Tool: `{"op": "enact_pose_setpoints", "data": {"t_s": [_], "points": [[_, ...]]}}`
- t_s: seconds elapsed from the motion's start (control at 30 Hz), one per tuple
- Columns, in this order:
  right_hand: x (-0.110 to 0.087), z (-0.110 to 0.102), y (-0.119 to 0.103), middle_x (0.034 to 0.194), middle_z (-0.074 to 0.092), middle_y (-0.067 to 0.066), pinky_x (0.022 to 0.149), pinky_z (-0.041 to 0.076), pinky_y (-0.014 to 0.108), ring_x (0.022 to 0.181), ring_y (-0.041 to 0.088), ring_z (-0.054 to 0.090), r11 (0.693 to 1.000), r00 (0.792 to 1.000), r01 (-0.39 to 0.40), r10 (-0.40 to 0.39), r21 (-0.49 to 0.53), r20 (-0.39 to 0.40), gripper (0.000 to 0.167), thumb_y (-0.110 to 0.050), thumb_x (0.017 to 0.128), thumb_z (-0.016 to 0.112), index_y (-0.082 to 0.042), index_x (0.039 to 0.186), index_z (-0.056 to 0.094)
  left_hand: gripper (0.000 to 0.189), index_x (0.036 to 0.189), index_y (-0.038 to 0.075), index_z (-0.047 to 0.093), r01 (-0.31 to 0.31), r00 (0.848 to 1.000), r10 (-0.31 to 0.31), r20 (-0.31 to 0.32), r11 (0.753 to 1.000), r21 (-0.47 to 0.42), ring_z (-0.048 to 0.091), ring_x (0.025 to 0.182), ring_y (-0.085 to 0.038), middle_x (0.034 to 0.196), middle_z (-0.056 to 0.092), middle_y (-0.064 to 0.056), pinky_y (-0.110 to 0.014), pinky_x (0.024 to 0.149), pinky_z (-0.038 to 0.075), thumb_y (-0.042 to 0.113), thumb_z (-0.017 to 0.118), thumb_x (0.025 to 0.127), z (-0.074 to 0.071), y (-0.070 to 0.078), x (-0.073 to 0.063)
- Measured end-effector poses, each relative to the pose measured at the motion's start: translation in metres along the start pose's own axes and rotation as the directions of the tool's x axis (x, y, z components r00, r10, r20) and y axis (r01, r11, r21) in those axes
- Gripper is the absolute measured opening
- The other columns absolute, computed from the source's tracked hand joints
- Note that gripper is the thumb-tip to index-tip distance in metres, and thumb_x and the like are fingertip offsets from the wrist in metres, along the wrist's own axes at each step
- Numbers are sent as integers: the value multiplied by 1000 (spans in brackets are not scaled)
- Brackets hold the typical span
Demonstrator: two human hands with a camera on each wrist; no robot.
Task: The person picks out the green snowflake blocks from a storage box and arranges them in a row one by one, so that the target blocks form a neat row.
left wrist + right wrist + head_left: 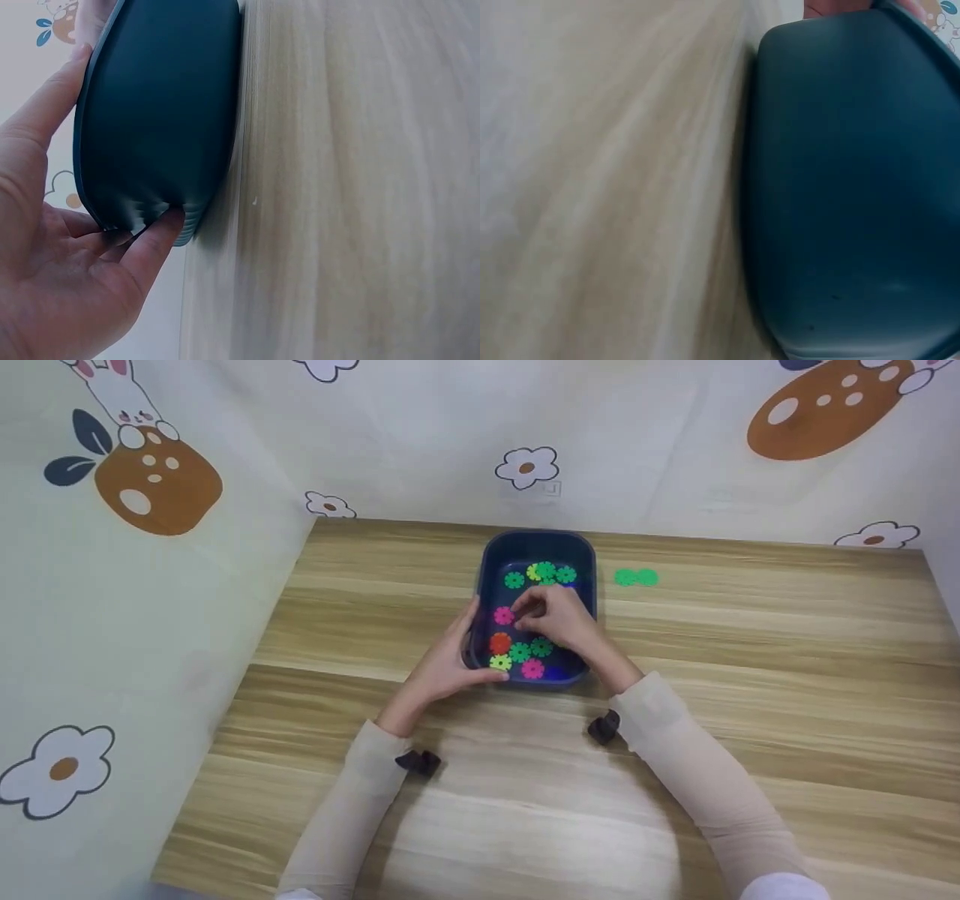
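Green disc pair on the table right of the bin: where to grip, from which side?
I'd pinch the green disc pair at the right disc's outer edge, from above and the right. It lies flat and looks thin, so the rim is probably the best catch; the bin stands close on its left. Can't tell if the discs are joined.

Container (pixel 847 172), one: dark teal, smooth outer side facing the lens, corners rounded, base edge against the wooden tabletop (pixel 607 187); contents hidden. Rim (pixel 928 37): one stretch visible, along the container's edge away from the tabletop. Hand (pixel 836 7), partial: at one corner of the container, a fingertip showing beyond the rim. Specks (pixel 836 298), two: small, dark, near the container's end farthest from the hand. Tabletop grain: pale, streaked, blurred. Wall (pixel 946 30), glimpsed past the rim: pale, cartoon print, blue leaf
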State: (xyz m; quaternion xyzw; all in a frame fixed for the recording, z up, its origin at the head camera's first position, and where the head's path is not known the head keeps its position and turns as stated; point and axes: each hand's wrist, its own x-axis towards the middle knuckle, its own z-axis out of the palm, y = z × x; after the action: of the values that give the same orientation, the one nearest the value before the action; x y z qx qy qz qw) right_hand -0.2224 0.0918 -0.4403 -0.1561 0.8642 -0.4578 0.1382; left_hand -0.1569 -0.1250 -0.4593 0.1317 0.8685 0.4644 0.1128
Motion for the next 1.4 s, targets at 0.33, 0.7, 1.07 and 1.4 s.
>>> {"op": "enact_pose_setpoints", "data": {"t_s": [0.33, 0.7, 1.07, 1.4], "points": [[3, 3, 2, 108, 74, 15, 90, 59, 38, 98, 25, 71, 990, 984, -74, 93, -120, 154, 25, -5, 83, 79, -1, 108, 73, 119, 162, 21, 7, 12, 1000, -12, -4, 1000, 8, 17, 155, -27, 169, 12, -6, -51, 125, 21, 36, 87, 76, 1, 2, -1], [4, 10, 0, 108, 70, 11, 92, 55, 39, 95, 23, 61, 957, 973, -32, 96, -288, 211, 25, -7, 79, 84, -6, 103, 75, 119, 162, 21, 9, 4, 1000, -4, 0, 1000, 6, 19, 154, -29, 168, 13, -9, -52, 124, 22, 40, 87, 75, 0, -1, 0], [5, 10, 3, 93, 71, 9, 74, 52, 29, 81, 18, 59, 963, 973, -27, 86, -268, 212, 19, -6, 78, 84, -7, 93, 73, 120, 162, 23, 8, 4, 1000, -4, 0, 1000, 0, 21, 154, -29, 168, 15, -8, -52, 124, 23, 41, 87, 74, 0, -1, 0], [3, 6, 1, 83, 74, 8, 66, 51, 21, 70, 11, 62, 991, 977, -25, 52, -130, 209, 8, -3, 80, 80, -6, 86, 75, 117, 162, 21, 8, 5, 1000, -5, -3, 1000, -5, 21, 154, -30, 168, 15, -9, -53, 124, 23, 35, 87, 76, 1, 1, -1]]}}
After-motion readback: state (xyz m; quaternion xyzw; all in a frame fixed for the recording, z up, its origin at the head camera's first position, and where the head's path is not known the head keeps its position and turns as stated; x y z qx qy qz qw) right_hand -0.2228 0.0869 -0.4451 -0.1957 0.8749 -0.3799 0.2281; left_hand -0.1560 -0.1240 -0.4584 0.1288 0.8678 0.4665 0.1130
